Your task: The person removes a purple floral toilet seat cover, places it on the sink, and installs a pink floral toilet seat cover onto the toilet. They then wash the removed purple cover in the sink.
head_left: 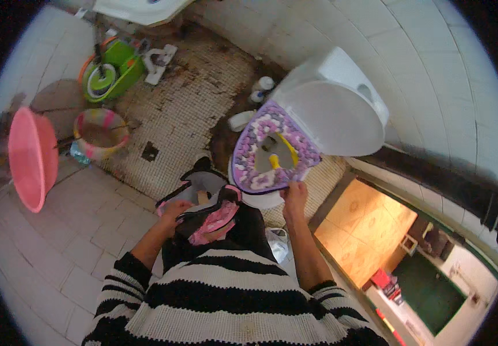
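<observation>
My right hand (pixel 294 200) pinches the front edge of a purple, pink and white plush toilet seat cover (pixel 248 155). The cover lies around the opening of a white toilet (pixel 263 199), whose lid (pixel 341 118) is raised. Through the opening shows a yellow object (pixel 274 161), its kind unclear. In front of my body, my left hand (pixel 175 212) is closed on the edge of a black and pink fabric item (pixel 217 222). Folds hide what kind of item it is, and some of my left fingers are out of sight.
A pink basin (pixel 32 158) leans at the left by a striped bucket (pixel 102 135). Behind them stands a green mop bucket (pixel 116 75). White bottles (pixel 262 86) stand left of the toilet. A doorway opens onto tan floor (pixel 367 222) at right; a white plastic bag (pixel 278 245) lies nearby.
</observation>
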Demonstrator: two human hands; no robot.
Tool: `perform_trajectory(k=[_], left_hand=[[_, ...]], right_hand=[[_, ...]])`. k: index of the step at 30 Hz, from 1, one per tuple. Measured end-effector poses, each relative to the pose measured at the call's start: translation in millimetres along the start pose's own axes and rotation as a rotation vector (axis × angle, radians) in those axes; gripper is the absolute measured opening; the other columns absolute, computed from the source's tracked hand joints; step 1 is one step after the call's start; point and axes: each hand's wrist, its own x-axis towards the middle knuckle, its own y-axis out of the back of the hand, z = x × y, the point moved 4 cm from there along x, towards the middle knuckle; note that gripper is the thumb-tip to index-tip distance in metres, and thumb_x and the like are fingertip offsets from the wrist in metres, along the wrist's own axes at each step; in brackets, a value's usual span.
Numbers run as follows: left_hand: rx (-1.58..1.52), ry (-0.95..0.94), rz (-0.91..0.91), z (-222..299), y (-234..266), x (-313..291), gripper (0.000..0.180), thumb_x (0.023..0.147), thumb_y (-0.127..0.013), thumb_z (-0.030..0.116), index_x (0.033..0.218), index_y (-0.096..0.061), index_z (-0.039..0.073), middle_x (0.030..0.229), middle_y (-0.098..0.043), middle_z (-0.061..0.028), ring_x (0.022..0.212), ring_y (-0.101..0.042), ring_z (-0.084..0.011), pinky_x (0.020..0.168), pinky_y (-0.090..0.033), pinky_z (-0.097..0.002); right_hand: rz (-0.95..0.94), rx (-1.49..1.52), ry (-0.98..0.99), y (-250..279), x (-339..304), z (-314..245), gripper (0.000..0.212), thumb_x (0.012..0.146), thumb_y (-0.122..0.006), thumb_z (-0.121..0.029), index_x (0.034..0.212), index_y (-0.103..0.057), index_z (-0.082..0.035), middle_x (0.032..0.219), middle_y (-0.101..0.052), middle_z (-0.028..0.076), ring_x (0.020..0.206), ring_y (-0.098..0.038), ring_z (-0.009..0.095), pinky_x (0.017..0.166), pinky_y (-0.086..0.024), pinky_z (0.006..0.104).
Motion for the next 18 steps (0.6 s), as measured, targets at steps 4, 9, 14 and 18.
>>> perform_trajectory(k=[4,9,14,18], left_hand=[[0.024,0.205,0.024,25.7,-49.8,12.8,0.02,0.084,-0.058,0.022,0.098,-0.059,0.007,0.089,-0.058,-0.0027,0.086,-0.055,-0.013,0.076,-0.044,-0.026],[0.451,0.038,-0.106,-10.1,-58.1,55.6,0.03,0.082,-0.058,0.014,0.111,-0.056,0.006,0.101,-0.056,-0.0063,0.099,-0.051,-0.0163,0.082,-0.042,-0.0266],[0.765,-0.447,-0.376,-88.2,-33.6,126.2,0.045,0.078,-0.058,0.004,0.122,-0.049,0.003,0.126,-0.042,-0.009,0.111,-0.043,-0.0182,0.088,-0.04,-0.0298],[0.953,-0.489,-0.426,-86.0,-107.9,145.5,0.044,0.08,-0.06,0.014,0.122,-0.05,0.005,0.12,-0.047,-0.0068,0.104,-0.047,-0.0181,0.083,-0.041,-0.03]], right_hand=[[-0.113,0.021,-0.003,-23.8,49.0,-26.6,0.01,0.08,-0.051,-0.012,0.074,-0.044,-0.008,0.064,-0.048,0.002,0.052,-0.045,0.011,0.047,-0.04,0.0245],[-0.075,0.316,0.076,-18.2,61.1,-46.0,0.005,0.08,-0.049,-0.01,0.077,-0.047,-0.007,0.066,-0.049,0.003,0.054,-0.046,0.013,0.048,-0.039,0.0262],[-0.158,0.468,0.075,-0.1,75.6,-85.5,0.004,0.081,-0.048,-0.007,0.08,-0.051,-0.006,0.075,-0.054,0.003,0.064,-0.05,0.012,0.055,-0.041,0.0236],[-0.117,0.479,-0.045,6.7,78.5,-101.2,0.004,0.081,-0.049,-0.008,0.079,-0.051,-0.005,0.075,-0.054,0.004,0.064,-0.05,0.012,0.055,-0.042,0.0236]])
